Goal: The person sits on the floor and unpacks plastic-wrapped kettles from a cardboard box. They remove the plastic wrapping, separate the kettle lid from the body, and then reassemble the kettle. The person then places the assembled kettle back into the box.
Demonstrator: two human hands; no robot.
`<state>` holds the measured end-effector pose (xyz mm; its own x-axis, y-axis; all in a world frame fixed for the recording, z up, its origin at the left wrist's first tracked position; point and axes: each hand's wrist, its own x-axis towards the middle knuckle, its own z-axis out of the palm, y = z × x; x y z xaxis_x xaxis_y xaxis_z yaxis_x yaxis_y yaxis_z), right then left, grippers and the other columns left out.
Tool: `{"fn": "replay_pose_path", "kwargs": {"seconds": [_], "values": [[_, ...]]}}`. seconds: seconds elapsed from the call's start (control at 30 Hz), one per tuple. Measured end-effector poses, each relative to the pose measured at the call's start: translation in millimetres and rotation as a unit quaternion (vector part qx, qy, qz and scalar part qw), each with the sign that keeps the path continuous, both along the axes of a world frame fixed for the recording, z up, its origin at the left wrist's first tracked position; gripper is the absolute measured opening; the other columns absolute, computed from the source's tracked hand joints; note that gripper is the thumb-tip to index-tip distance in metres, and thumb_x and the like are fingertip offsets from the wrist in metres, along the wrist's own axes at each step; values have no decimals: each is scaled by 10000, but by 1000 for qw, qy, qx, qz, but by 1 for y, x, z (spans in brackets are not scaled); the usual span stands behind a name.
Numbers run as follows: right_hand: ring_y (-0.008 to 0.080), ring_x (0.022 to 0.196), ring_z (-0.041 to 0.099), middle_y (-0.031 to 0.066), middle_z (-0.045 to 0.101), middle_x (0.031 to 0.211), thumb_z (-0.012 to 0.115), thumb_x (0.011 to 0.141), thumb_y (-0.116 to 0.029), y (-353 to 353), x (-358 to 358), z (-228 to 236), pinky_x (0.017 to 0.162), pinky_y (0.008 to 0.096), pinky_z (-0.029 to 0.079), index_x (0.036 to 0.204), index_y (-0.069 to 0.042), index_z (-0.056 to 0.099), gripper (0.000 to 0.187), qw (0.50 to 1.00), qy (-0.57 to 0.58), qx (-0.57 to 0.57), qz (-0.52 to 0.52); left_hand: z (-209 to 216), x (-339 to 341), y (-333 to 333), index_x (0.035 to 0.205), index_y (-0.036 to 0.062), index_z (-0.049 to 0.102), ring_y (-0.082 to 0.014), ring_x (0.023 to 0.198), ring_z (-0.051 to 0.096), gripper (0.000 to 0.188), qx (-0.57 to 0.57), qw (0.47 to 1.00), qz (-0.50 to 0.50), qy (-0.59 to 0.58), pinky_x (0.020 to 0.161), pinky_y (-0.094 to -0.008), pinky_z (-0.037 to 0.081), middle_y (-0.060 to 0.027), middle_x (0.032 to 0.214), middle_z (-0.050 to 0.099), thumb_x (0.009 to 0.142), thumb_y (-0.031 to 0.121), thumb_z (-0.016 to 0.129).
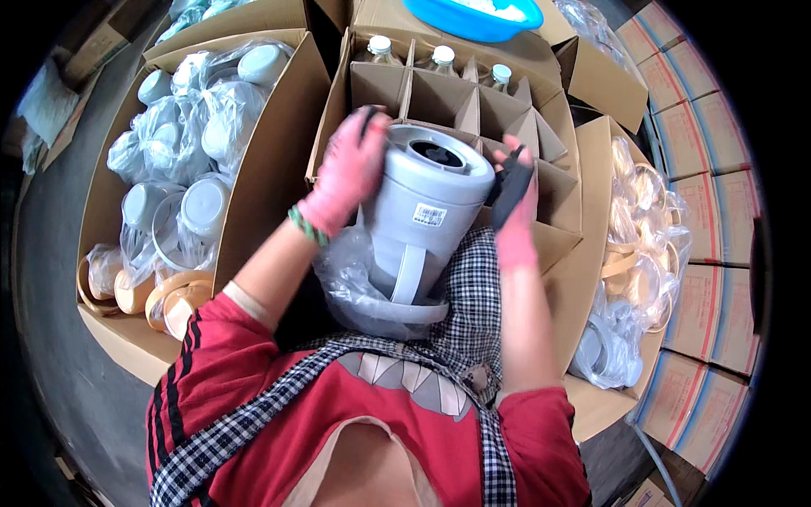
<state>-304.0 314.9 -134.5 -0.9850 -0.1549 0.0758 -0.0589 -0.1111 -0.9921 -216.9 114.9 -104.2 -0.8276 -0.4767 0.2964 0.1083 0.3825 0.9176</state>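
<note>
A grey plastic jug (404, 198) stands tilted on my lap, its round dark opening facing up. It has a barcode sticker on its side and a strap-like handle below. Clear plastic wrap (348, 270) is bunched round its lower end. At the jug's upper left rim, my left hand (351, 162), in a pink glove, grips with bent fingers. My right hand (514, 190), gloved in pink and black, is at the jug's right side with fingers apart. Whether its palm touches the jug is hard to tell.
Ahead, a divided carton (439, 97) holds white-capped bottles (443, 59) in its far row. A left carton (241, 182) contains bagged grey and tan jugs; a right carton (583, 279) holds more. A blue basin (473, 24) sits beyond, and stacked boxes (697, 220) line the right.
</note>
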Motion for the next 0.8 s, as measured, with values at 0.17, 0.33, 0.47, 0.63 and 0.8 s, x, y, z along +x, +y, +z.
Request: {"fn": "replay_pose_path", "kwargs": {"seconds": [0.17,0.33,0.47,0.63,0.8], "values": [[219,1166,350,107,433,1224,377,869,-444,-21,42,4,988,327,233,1178,-25,453,527,984,88,86,130,-35,-12,-44,1047,-40,537,-106,869,523,350,340,910,-218,-99,774,-242,405,-70,934,580,854,248,483],[122,876,443,36,496,937,467,801,-477,-9,10,12,800,258,350,1045,-19,515,522,996,-65,-11,-55,-21,2,11,1101,15,509,-253,958,531,343,-75,997,10,11,846,-306,392,-194,1025,554,854,250,477],[178,1004,464,74,505,1097,510,822,-432,-27,37,5,904,290,334,1134,-48,472,496,998,-27,8,62,-35,-10,-27,1069,-22,537,-143,865,549,364,203,959,-184,-72,771,-244,423,-106,970,580,841,258,500],[150,989,438,106,484,1113,486,809,-410,3,5,1,896,287,312,1137,-28,467,504,995,-86,38,40,-5,-1,4,1145,3,483,-171,929,532,403,58,993,-6,-105,837,-286,401,-128,968,578,866,293,465],[156,962,470,56,528,1035,526,830,-286,-23,29,7,837,238,346,988,-27,571,307,994,-38,27,99,-41,-16,-28,1113,28,504,-139,790,532,334,219,953,-207,-25,714,-251,418,-40,838,570,828,202,488]]}}
